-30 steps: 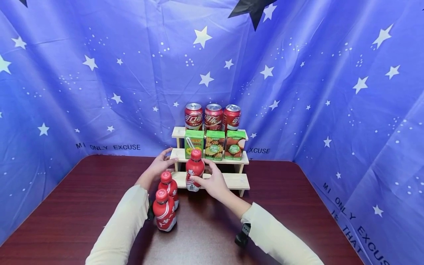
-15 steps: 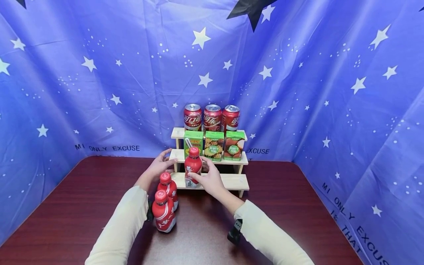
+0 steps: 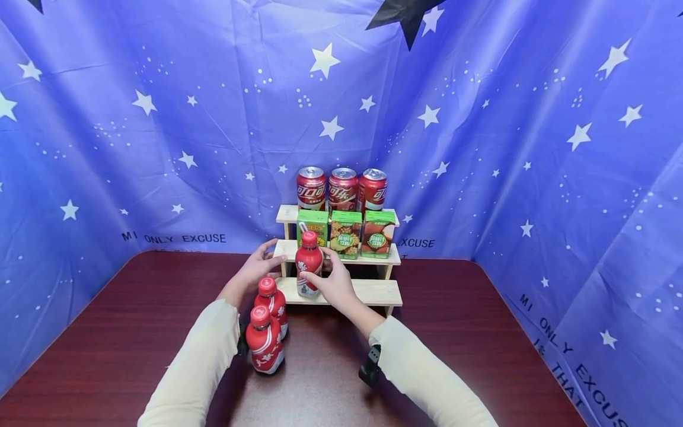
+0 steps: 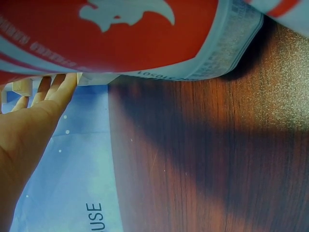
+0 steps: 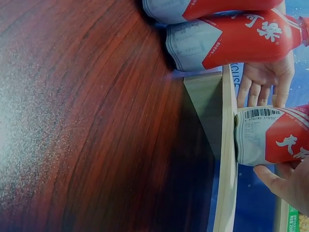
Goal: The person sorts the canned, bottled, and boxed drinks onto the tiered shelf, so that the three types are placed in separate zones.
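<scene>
In the head view my right hand (image 3: 337, 283) grips a red drink bottle (image 3: 309, 261) with a red cap, thumb in front. The bottle is upright at the left part of the lowest step of a wooden three-step stand (image 3: 373, 292). In the right wrist view the bottle's base (image 5: 248, 140) is at that step's board; whether its full weight rests there I cannot tell. My left hand (image 3: 257, 268) is at the stand's left end by the middle step, fingers extended, thumb near the board. Two more red bottles (image 3: 264, 344) stand in front of it.
Three red cola cans (image 3: 342, 188) stand on the top step. Three green juice boxes (image 3: 345, 236) line the middle step, the left one partly hidden by the held bottle. A dark red wooden table (image 3: 453, 356) lies beneath, with a blue starry cloth (image 3: 213, 118) behind.
My right hand has carried the bottle slightly left and back, from in front of the lowest step to over its board. My left hand and the two standing bottles have stayed in place.
</scene>
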Demonstrator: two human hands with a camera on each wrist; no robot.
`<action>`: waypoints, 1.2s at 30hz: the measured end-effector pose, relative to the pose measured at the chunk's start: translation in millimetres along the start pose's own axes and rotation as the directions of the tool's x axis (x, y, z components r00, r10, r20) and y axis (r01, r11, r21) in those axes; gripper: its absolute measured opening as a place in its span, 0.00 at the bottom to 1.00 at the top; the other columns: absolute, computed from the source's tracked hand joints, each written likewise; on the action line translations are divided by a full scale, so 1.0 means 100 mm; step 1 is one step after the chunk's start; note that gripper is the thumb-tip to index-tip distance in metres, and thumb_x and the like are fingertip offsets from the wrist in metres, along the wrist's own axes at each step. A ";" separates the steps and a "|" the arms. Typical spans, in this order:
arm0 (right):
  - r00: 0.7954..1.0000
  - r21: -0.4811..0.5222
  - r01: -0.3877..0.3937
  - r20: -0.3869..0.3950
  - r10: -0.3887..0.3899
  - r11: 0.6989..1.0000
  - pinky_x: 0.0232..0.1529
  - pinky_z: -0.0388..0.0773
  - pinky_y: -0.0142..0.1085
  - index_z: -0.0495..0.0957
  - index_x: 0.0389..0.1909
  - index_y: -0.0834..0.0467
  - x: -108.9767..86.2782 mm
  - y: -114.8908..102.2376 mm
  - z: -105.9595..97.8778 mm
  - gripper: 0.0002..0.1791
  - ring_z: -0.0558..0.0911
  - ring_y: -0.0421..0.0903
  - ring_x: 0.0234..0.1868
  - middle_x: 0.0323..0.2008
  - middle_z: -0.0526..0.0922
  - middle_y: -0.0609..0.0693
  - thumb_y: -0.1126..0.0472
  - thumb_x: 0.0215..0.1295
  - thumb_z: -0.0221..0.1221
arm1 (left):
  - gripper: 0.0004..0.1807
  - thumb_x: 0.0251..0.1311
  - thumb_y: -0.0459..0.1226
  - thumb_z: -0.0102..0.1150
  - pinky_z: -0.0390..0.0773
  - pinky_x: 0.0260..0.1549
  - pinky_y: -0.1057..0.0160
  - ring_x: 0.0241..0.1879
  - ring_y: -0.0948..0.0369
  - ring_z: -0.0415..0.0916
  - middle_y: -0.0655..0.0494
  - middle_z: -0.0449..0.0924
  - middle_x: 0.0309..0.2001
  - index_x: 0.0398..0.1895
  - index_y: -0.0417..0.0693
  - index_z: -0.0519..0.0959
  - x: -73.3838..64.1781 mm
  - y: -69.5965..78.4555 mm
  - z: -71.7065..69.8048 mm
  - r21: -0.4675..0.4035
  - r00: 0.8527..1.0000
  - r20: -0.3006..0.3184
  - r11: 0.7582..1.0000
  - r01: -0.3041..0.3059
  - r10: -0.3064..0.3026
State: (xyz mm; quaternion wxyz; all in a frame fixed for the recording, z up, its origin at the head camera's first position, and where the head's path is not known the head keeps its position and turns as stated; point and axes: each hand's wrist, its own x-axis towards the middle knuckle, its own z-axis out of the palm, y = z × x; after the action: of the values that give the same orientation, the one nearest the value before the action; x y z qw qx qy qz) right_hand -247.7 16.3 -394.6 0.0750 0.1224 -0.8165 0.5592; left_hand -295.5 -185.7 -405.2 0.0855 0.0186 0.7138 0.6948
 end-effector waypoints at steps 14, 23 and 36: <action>1.000 -0.027 0.023 -0.018 -0.023 0.999 0.51 0.79 0.43 0.62 0.63 0.53 0.02 0.03 0.01 0.39 0.79 0.49 0.49 0.49 0.80 0.55 0.51 0.52 0.69 | 0.38 0.67 0.33 0.48 0.69 0.60 0.44 0.64 0.39 0.59 0.32 0.51 0.69 0.74 0.50 0.41 0.01 0.00 0.02 0.002 1.000 -0.009 1.000 0.002 -0.002; 1.000 -0.017 0.024 -0.009 -0.024 1.000 0.51 0.79 0.42 0.62 0.64 0.52 -0.03 0.06 -0.04 0.40 0.78 0.48 0.50 0.49 0.78 0.54 0.51 0.50 0.69 | 0.38 0.67 0.33 0.47 0.68 0.60 0.43 0.66 0.39 0.57 0.32 0.49 0.70 0.75 0.49 0.40 -0.02 0.02 0.01 -0.003 1.000 -0.008 1.000 0.009 -0.009; 0.993 0.083 0.113 0.018 -0.114 0.990 0.46 0.80 0.52 0.65 0.61 0.54 -0.33 0.04 -0.14 0.36 0.76 0.54 0.53 0.51 0.77 0.58 0.55 0.52 0.69 | 0.38 0.67 0.33 0.47 0.68 0.61 0.43 0.66 0.39 0.56 0.32 0.48 0.70 0.74 0.48 0.40 -0.04 0.05 0.02 0.000 1.000 -0.009 1.000 0.017 -0.017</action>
State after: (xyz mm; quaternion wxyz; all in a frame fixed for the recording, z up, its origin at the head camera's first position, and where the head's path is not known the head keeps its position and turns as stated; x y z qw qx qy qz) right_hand -217.3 34.1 -401.8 0.0924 0.1780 -0.7853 0.5857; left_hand -291.5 -183.9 -400.1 0.0882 0.0094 0.7143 0.6942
